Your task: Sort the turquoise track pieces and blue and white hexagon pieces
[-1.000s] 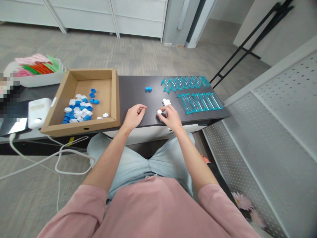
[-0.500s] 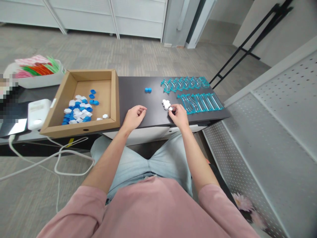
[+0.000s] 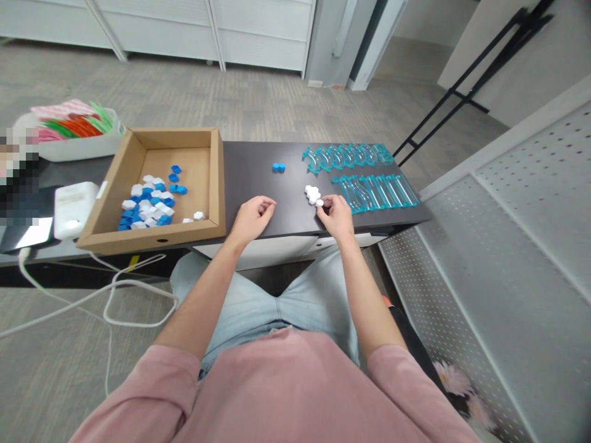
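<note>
My right hand (image 3: 338,216) rests on the dark table (image 3: 252,169), its fingertips pinching a small white hexagonal piece (image 3: 319,202) against a cluster of joined white pieces (image 3: 311,193). A loose fist, my left hand (image 3: 253,216), lies on the table near the front edge, with nothing visible in it. A pair of blue pieces (image 3: 277,167) sits farther back on the table. A cardboard box (image 3: 209,178) to the left holds several blue and white hexagonal pieces (image 3: 146,206).
Two rows of clear teal curved track pieces (image 3: 364,172) lie at the table's right end. A white charger (image 3: 72,208) with cables and a white tub of coloured strips (image 3: 74,129) stand left of the box. A perforated metal panel (image 3: 508,246) stands on the right.
My right hand has carried the white piece rightward and back, from apart on the table to touching the white cluster. My left hand has stayed put.
</note>
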Available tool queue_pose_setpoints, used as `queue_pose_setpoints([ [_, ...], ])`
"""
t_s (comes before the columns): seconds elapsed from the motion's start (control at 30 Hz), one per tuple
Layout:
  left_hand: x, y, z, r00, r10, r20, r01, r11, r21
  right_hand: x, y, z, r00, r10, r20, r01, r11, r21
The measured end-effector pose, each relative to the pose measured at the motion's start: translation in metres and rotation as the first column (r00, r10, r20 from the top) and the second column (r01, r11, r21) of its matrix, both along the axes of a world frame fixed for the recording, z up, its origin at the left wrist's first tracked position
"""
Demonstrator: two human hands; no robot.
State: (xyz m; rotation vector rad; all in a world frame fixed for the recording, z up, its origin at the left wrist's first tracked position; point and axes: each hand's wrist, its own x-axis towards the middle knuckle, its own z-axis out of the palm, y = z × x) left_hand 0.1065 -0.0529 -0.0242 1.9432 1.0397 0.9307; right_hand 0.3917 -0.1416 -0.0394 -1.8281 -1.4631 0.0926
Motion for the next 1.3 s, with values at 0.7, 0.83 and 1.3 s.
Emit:
queue_pose_setpoints([
  [0.7,0.0001,0.0006,-0.0013,1.0,0.008,0.002,-0.008,1.0,-0.009,-0.0009,0.0024,-0.0018,1.0,-0.001,-0.026,0.002,1.0,0.014],
  [0.83,0.0005,0.001,-0.0014,1.0,0.009,-0.002,-0.009,1.0,0.001,-0.0013,0.0029,-0.0018,0.999,-0.008,-0.038,0.008,1.0,0.0],
  [1.3,-0.0002,-0.0003,-0.0001,1.0,0.008,-0.005,-0.008,1.0,-0.003,0.0002,0.0041,-0.0051,0.999,-0.019,-0.037,0.019,1.0,0.007],
])
